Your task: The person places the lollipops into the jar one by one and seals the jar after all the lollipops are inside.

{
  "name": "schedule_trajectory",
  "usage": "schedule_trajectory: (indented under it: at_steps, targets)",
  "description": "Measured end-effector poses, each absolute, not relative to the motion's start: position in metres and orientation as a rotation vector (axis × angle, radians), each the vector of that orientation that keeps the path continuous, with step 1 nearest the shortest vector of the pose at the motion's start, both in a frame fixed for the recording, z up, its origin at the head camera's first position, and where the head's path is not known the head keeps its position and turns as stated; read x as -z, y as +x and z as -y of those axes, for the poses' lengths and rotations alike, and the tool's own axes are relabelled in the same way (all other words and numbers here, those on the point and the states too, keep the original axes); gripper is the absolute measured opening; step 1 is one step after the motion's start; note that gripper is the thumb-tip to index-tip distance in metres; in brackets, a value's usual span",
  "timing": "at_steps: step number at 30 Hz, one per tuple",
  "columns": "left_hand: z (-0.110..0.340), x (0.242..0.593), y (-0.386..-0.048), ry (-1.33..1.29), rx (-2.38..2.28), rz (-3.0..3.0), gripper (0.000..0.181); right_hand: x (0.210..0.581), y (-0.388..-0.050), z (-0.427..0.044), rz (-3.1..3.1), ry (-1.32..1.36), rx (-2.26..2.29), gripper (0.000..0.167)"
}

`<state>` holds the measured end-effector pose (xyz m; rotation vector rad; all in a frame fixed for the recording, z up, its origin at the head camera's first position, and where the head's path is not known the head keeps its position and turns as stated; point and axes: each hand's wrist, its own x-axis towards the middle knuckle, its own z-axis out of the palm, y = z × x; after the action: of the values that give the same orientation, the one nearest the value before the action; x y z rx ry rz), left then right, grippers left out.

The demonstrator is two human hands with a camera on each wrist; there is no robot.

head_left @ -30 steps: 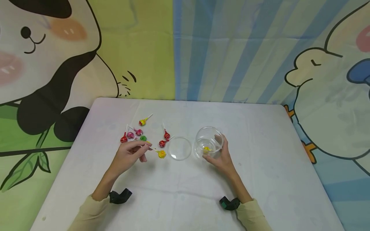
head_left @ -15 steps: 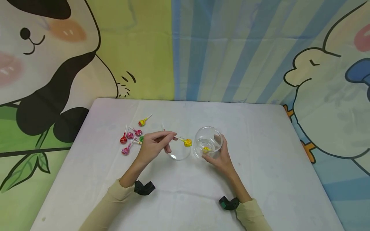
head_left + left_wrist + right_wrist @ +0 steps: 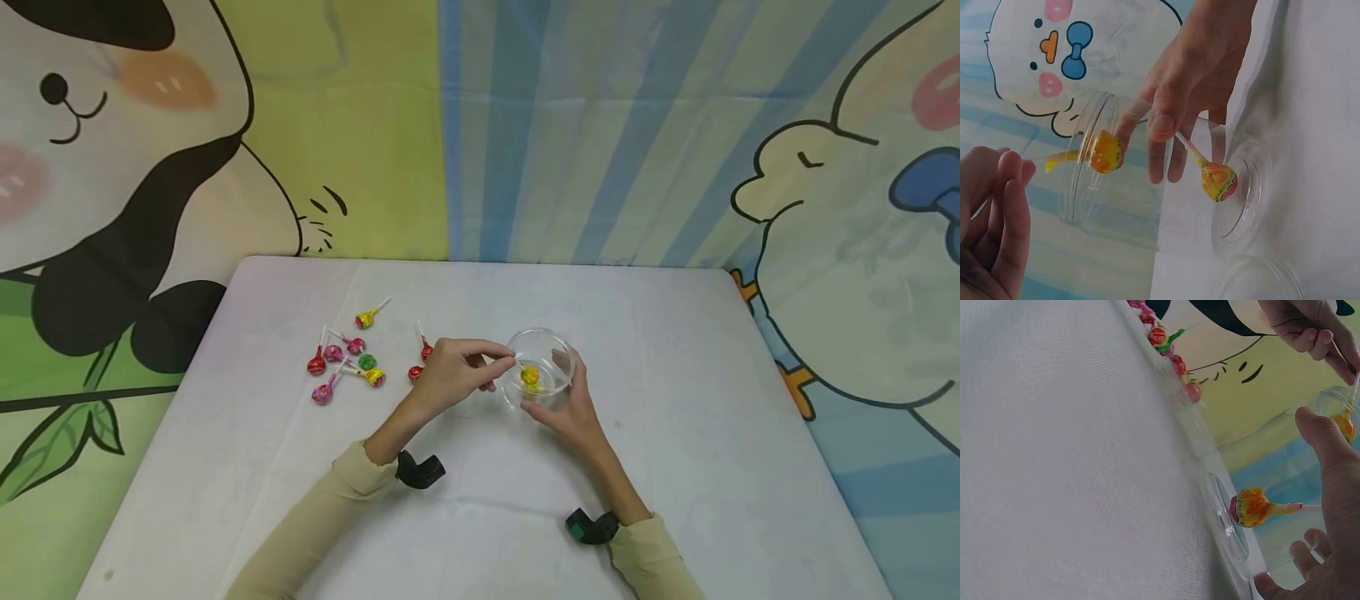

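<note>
My left hand pinches the thin white stick of a yellow lollipop. That lollipop's wrapped head is just inside the mouth of a clear jar. My right hand grips the jar from its right side, thumb on the near side, while the jar stands on the table. A second yellow lollipop rests head down at the jar's bottom, its stick leaning against the wall. Beside the jar lies a clear round lid, largely covered by my left hand in the head view.
Several wrapped lollipops lie loose at the table's left, among them a red one, a pink one, a green one and a yellow one. Another red lollipop is partly behind my left hand. A printed cloth hangs beyond the white table.
My left hand has carried the yellow lollipop rightward from the loose pile, over the lid, and into the jar's mouth. My right hand has kept its grip on the jar.
</note>
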<state>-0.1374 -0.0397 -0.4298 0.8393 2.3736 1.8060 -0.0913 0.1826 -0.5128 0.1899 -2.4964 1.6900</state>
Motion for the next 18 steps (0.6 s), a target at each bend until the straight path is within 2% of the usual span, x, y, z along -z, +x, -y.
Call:
schedule_trajectory:
  at_steps: [4, 18]
  targets:
    - [0.027, 0.433, -0.141, 0.896, -1.648, -2.443, 0.014, 0.513, -0.092, -0.182, 2.478, 0.213, -1.707, 0.107]
    - [0.005, 0.429, -0.145, 0.809, -1.337, -2.574, 0.012, 0.516, -0.092, -0.182, 2.453, 0.222, -1.712, 0.107]
